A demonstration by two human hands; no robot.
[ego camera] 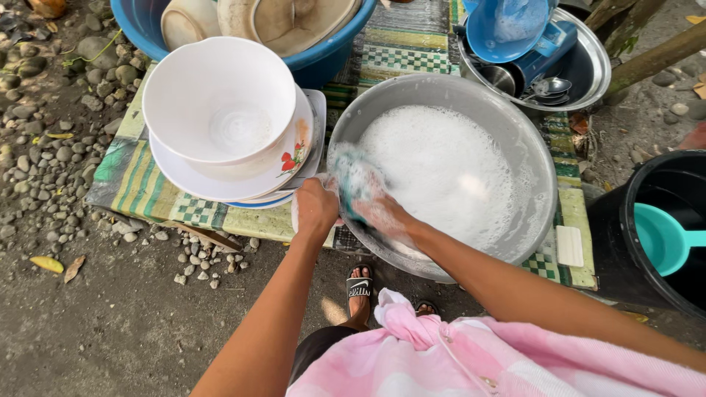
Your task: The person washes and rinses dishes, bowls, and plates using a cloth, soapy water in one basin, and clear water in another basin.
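My left hand (315, 208) grips a small white dish (297, 215) at the near left rim of a big metal basin (537, 184) full of soapy foam (441, 165). My right hand (382, 213), covered in suds, presses a teal sponge (351, 180) against that dish. Most of the dish is hidden behind both hands.
A stack of white plates (220, 187) with a white bowl (220, 103) on top stands to the left on a striped mat (140, 184). A blue tub (323, 59) with dishes sits behind. A metal basin (588, 66) with utensils is at the back right, a black bucket (625, 213) with a teal dipper (665, 239) to the right.
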